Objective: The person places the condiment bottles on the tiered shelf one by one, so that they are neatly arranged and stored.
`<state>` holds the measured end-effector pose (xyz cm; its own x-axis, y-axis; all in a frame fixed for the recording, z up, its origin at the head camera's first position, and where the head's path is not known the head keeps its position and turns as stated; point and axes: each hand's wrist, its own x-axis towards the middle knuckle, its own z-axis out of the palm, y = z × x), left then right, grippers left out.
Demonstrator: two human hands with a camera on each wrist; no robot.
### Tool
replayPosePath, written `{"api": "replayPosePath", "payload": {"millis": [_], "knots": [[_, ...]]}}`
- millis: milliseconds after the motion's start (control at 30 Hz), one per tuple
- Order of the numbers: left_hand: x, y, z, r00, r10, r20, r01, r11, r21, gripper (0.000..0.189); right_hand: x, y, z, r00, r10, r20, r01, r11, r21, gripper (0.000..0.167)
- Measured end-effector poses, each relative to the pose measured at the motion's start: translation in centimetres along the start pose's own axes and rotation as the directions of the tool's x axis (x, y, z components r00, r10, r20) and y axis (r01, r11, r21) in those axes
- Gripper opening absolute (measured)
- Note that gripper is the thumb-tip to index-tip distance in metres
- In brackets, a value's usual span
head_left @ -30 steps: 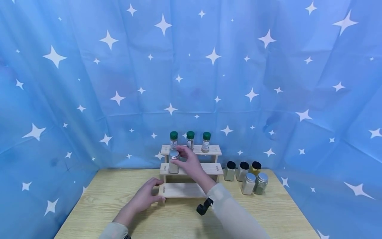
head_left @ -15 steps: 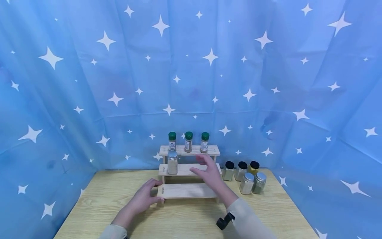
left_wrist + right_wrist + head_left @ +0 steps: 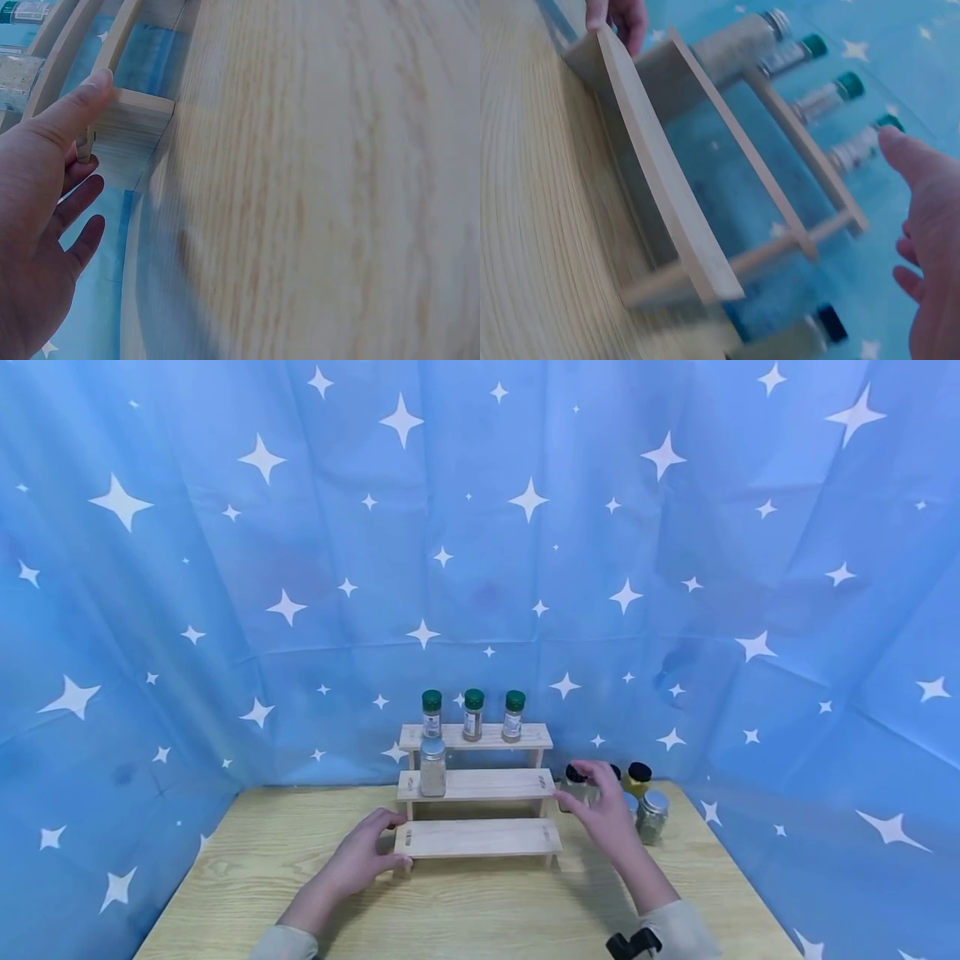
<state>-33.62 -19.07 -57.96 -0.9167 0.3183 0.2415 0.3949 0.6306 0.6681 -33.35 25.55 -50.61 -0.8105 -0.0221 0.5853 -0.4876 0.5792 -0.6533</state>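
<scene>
A three-step wooden spice rack (image 3: 480, 838) stands on the table. My left hand (image 3: 362, 853) grips the left end of its lowest step; in the left wrist view the thumb (image 3: 94, 84) lies along the board's edge, the index fingertip beneath. A square glass jar (image 3: 432, 774) with a silver lid and pale contents stands upright at the left of the middle step. My right hand (image 3: 609, 817) holds nothing, thumb and fingers spread, just right of the rack. It partly hides black-lidded jars (image 3: 574, 789) and a silver-lidded one behind it; contact cannot be told.
Several green-capped bottles, such as the middle one (image 3: 473, 715), line the top step. Right of the rack are a black-lidded jar with yellow contents (image 3: 638, 779) and a silver-lidded jar with green contents (image 3: 653, 818). A blue star-patterned curtain (image 3: 480, 568) hangs behind the table (image 3: 465, 914).
My right hand has let go of the silver-lidded jar on the middle step and moved right to the loose jars. The left hand has stayed on the rack.
</scene>
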Motion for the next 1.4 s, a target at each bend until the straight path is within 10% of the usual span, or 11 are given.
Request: {"api": "replayPosePath", "payload": {"millis": [633, 1400], "knots": [[0.1, -0.4, 0.0, 1.0, 0.003, 0.024, -0.004, 0.999, 0.04, 0.075, -2.8, 3.9, -5.8, 0.982, 0.175, -0.064, -0.187, 0.935, -0.303, 0.065], [-0.1, 0.0, -0.1, 1.0, -0.002, 0.02, 0.001, 1.0, 0.012, 0.076, -2.6, 6.4, -6.1, 0.96, 0.274, 0.049, -0.253, 0.933, -0.255, 0.049]]}}
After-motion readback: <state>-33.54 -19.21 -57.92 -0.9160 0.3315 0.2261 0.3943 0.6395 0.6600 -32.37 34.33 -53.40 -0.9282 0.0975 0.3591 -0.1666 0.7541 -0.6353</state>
